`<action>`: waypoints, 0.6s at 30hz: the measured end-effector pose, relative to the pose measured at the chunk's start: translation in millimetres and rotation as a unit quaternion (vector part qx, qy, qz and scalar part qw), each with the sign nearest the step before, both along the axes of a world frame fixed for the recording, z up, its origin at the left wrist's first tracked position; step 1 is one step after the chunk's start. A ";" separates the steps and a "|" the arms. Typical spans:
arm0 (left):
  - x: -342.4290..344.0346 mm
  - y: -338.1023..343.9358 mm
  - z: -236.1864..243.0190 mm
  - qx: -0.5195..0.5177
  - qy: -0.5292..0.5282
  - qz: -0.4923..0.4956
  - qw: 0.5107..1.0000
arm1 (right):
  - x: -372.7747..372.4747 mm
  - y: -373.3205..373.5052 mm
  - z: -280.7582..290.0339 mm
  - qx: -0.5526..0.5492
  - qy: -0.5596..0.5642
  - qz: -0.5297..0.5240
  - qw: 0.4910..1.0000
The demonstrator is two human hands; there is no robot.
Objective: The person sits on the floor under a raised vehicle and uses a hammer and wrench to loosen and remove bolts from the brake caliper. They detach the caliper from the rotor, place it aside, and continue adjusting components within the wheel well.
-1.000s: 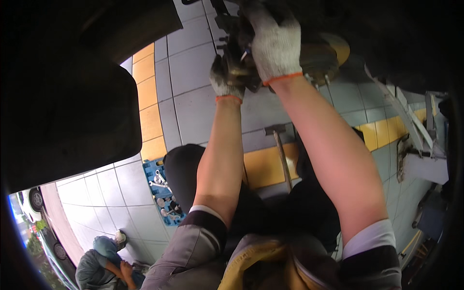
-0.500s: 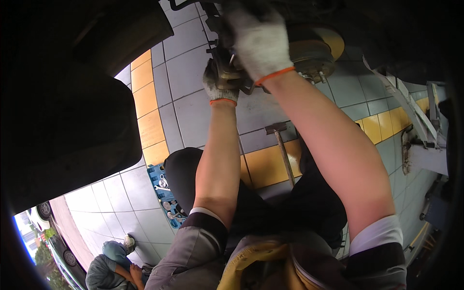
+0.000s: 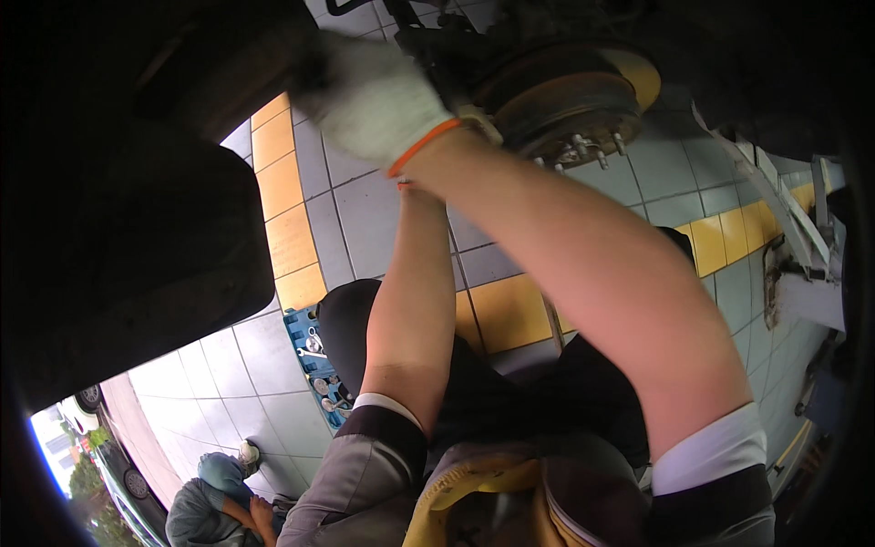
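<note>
My right hand (image 3: 372, 102), in a white knitted glove with an orange cuff, reaches across to the left at the top. It is smeared by motion and its fingertips fade into shadow, so I cannot see whether it holds anything. Behind it my left hand is almost wholly covered; a sliver of its orange cuff shows above my left forearm (image 3: 408, 273). Close to the right of the gloves is a rusty brake disc (image 3: 567, 105) with wheel studs (image 3: 581, 144) sticking out. Dark metal brake and suspension parts (image 3: 421, 38) lie beyond my right glove, partly hidden.
A blue tool case (image 3: 315, 365) with sockets and wrenches lies beside my left knee. A hammer handle (image 3: 554, 324) shows between my legs. Dark bodywork (image 3: 146, 264) hangs at left; a white metal stand (image 3: 807, 287) is at right. A crouching person (image 3: 214, 501) is at lower left.
My right hand has swung left, away from beside the disc, and now covers my left hand. More of the disc and its studs shows. My right forearm now hides the hammer's head.
</note>
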State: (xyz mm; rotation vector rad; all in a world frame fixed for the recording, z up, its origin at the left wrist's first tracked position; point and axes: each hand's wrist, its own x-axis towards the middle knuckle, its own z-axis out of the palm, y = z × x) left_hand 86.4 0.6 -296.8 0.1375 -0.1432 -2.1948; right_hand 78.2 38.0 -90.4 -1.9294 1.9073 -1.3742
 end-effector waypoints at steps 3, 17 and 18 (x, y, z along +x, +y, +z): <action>11.4 -15.8 -2.1 -0.021 -0.066 -0.026 0.997 | -42.0 28.4 53.7 0.079 -0.352 0.021 0.933; 80.0 25.5 70.1 -0.460 -0.692 0.058 0.553 | -136.9 128.1 24.9 -0.157 -0.614 0.044 0.772; 77.7 21.8 70.5 -0.503 -0.704 0.084 0.494 | -139.9 133.1 18.6 -0.122 -0.605 0.083 0.782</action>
